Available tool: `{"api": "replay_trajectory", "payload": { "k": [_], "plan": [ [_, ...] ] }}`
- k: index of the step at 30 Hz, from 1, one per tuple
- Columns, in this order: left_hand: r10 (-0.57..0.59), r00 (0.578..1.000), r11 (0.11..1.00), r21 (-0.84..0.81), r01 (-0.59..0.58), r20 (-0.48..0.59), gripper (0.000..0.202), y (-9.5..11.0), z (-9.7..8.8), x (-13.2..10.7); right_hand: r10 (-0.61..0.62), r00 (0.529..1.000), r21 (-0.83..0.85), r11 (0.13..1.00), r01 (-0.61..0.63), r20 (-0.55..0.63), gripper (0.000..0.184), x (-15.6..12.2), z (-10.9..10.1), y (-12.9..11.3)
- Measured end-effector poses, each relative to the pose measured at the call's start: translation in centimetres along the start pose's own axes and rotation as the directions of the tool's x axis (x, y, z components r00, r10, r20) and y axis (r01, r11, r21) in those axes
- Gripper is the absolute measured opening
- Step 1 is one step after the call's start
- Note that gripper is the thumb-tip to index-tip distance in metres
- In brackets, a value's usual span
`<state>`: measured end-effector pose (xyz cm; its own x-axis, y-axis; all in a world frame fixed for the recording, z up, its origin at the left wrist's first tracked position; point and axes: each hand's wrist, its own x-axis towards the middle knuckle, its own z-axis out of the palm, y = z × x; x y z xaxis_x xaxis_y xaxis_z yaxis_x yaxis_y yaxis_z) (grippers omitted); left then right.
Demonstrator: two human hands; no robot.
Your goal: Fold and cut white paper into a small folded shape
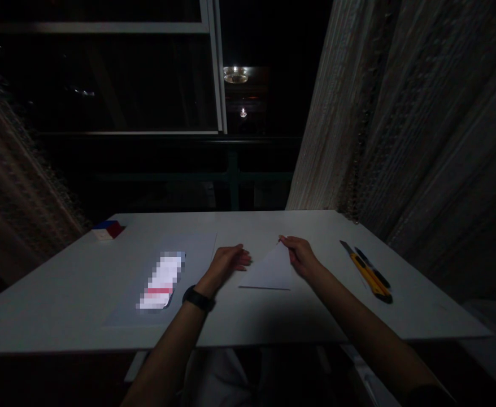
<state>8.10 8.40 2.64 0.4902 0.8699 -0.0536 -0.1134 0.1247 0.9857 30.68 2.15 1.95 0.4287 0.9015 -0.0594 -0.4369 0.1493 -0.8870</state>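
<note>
My right hand [299, 253] pinches the top corner of a folded white sheet of paper [268, 271], which has a triangular shape and is tilted up from the table. To its left, my left hand [230, 260] is apart from the paper, its fingers loosely spread and holding nothing. A dark watch [198, 298] is on the left wrist. Left of that hand lies a phone [163, 281] with a bright, pixelated screen, resting on a larger white sheet [203, 249].
On the white table [248, 328], a yellow utility knife [369, 276] and a dark pen [372, 267] lie at the right. A puzzle cube [107, 230] sits at the far left corner. Curtains [328, 113] hang on both sides before a dark window [220, 68].
</note>
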Motion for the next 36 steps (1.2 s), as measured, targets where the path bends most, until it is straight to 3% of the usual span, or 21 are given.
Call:
{"api": "replay_trajectory", "payload": {
  "k": [4,7,14,18,23,28,32,34,36],
  "plan": [
    [0.029,0.968,0.963,0.251,-0.094,0.249,0.042,0.1,0.9,-0.8,0.064,0.994,-0.124,0.991,-0.053,0.086,0.028,-1.7,2.0,1.6],
    [-0.015,0.949,0.888,0.441,-0.132,0.315,0.044,-0.1,1.1,-1.3,0.062,0.991,-0.156,0.987,-0.042,0.122,0.03,-2.4,2.8,2.1],
    [-0.045,0.963,0.867,0.49,-0.094,0.265,0.042,-0.4,0.9,-1.0,0.11,0.983,-0.308,0.95,-0.059,0.15,0.028,-1.6,1.7,1.1],
    [-0.046,0.951,0.869,0.482,-0.114,0.307,0.04,-0.6,0.7,-0.9,0.182,0.954,-0.434,0.899,-0.064,0.236,0.025,-1.1,0.9,0.3],
    [-0.067,0.944,0.876,0.473,-0.099,0.322,0.036,-0.2,0.8,-1.2,0.195,0.937,-0.477,0.878,-0.035,0.29,0.024,-0.6,0.2,-0.1],
    [-0.071,0.944,0.872,0.48,-0.098,0.323,0.035,-0.3,0.8,-1.2,0.193,0.932,-0.473,0.881,-0.027,0.307,0.022,-0.1,-0.6,-0.2],
    [-0.031,0.954,0.88,0.461,-0.115,0.297,0.038,-0.8,0.6,-0.8,0.15,0.963,-0.393,0.918,-0.052,0.225,0.022,0.2,-0.9,-0.6],
    [0.026,0.97,0.9,0.417,-0.128,0.242,0.039,-1.0,0.5,-0.4,0.136,0.972,-0.327,0.943,-0.067,0.191,0.025,0.0,-0.8,-0.7],
    [0.092,0.986,0.923,0.359,-0.137,0.141,0.041,-1.1,0.3,-0.1,0.171,0.957,-0.306,0.947,-0.094,0.236,0.029,-0.5,-0.3,-0.6]
  ]
}}
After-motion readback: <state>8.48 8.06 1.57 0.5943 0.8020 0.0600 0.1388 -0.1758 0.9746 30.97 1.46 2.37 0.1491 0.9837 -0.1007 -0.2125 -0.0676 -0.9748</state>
